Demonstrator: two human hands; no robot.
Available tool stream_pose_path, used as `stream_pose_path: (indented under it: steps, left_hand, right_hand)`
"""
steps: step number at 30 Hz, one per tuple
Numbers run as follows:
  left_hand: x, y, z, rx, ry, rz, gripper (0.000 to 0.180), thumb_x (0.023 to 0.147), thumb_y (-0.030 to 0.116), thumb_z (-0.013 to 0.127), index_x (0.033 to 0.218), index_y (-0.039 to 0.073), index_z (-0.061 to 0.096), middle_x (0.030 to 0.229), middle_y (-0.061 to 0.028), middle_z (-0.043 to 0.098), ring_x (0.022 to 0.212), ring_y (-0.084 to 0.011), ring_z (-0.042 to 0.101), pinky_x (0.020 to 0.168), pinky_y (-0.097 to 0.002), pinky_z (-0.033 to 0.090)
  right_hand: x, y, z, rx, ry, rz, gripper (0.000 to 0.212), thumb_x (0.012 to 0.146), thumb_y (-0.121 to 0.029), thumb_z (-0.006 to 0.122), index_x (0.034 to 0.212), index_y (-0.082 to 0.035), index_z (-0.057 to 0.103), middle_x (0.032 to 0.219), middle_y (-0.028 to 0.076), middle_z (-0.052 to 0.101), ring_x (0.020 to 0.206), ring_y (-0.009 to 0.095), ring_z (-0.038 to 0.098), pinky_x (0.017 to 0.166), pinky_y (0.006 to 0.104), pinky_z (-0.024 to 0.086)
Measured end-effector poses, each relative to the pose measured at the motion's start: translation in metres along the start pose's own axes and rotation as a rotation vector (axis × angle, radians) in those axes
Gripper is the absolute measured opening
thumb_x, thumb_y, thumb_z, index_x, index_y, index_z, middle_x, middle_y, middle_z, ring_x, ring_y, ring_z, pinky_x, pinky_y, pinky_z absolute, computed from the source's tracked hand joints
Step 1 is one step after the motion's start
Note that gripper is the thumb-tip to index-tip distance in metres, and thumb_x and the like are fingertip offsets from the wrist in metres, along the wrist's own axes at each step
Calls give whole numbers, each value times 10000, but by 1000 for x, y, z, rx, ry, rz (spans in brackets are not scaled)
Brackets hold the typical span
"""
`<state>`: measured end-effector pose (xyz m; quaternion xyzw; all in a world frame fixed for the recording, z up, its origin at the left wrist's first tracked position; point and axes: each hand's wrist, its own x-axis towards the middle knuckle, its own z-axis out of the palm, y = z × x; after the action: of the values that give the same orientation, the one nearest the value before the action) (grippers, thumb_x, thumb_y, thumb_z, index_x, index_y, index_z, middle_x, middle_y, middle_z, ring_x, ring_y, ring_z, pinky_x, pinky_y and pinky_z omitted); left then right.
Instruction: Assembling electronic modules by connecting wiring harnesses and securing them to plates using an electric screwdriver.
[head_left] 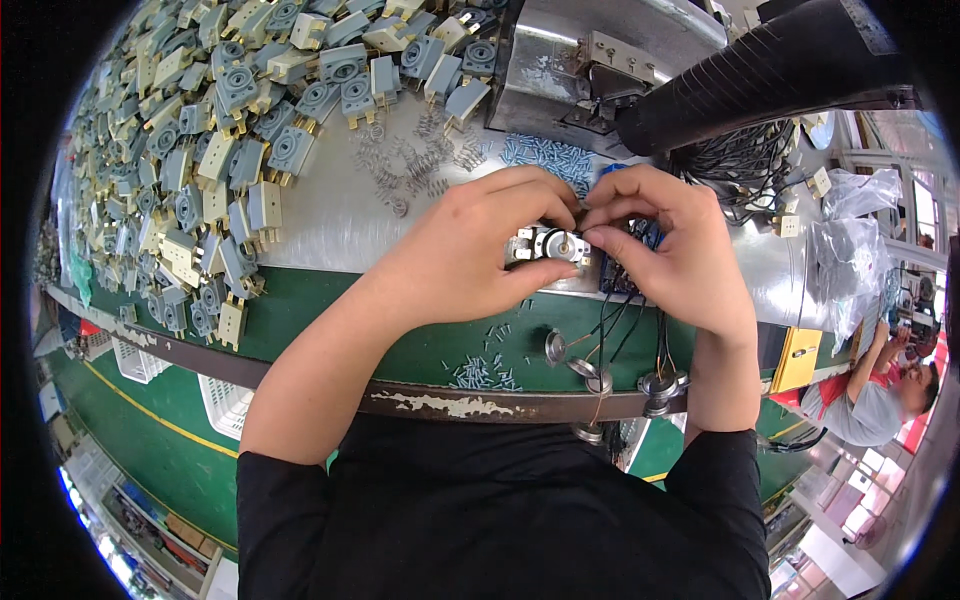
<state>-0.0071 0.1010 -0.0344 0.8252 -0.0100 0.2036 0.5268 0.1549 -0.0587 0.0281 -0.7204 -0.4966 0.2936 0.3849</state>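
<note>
My left hand [478, 245] is closed round a small white and metal component [562, 246] with a round, dark-rimmed disc on its face. Its thumb supports the near side and its fingers curl over the far side. Close against it, my right hand [665, 235] has thumb and fingertips pinched together at the component's far right edge; what they hold, if anything, is too small to make out. Just beyond the fingertips lies a heap of blue screws [548, 158]. Dark wires with round metal discs [598, 382] hang below the right hand.
Grey and cream square housings with brass tabs [236, 88] are piled at left. Loose springs [415, 160] lie on the metal surface [325, 215]. More screws [482, 374] rest near the front edge. A black ribbed tube [740, 80] slants over the far right; another person [865, 400] is beyond.
</note>
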Motion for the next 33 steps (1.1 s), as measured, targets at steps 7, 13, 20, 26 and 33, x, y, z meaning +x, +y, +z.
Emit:
stream_pose_path:
  steps: [7, 13, 20, 26, 33]
  left_hand:
    - [-1, -2, 0, -5, -24, 8, 333, 753, 73, 873, 1032, 17, 700, 1142, -138, 720, 1064, -318, 718, 912, -389, 567]
    - [1, 0, -1, -12, -42, -4, 344, 744, 64, 868, 1039, 15, 698, 1148, -139, 719, 1082, -325, 712, 924, -391, 563]
    - [1, 0, 1, -11, -33, 3, 361, 754, 54, 860, 1085, 19, 722, 1154, -146, 722, 1093, -327, 710, 950, -399, 562]
    - [-1, 2, -3, 0, -41, 0, 320, 770, 52, 855, 1076, 24, 767, 1170, -132, 733, 1084, -313, 719, 937, -395, 574]
    - [3, -1, -1, -3, -53, 20, 279, 785, 58, 847, 1049, 19, 766, 1136, -138, 747, 1058, -325, 734, 920, -398, 590]
  right_hand:
    - [4, 6, -2, 60, -32, 28, 225, 868, 96, 731, 1076, 52, 660, 929, 80, 730, 910, 154, 730, 855, 277, 565]
    - [2, 5, 0, 69, -34, 19, 232, 848, 95, 751, 1057, 47, 660, 934, 82, 730, 903, 155, 727, 849, 286, 571]
    - [2, 1, 0, -215, 48, -166, 303, 767, 23, 826, 1034, 17, 684, 917, 121, 740, 800, 221, 733, 760, 321, 561]
    - [-3, -9, -18, -575, 196, -579, 319, 721, -13, 869, 987, 14, 695, 853, 118, 713, 693, 218, 680, 658, 335, 514]
    - [33, -5, -36, 477, 682, -605, 954, 1015, -499, 638, 1626, 47, 150, 1379, 232, 543, 1252, 264, 557, 1039, 414, 464]
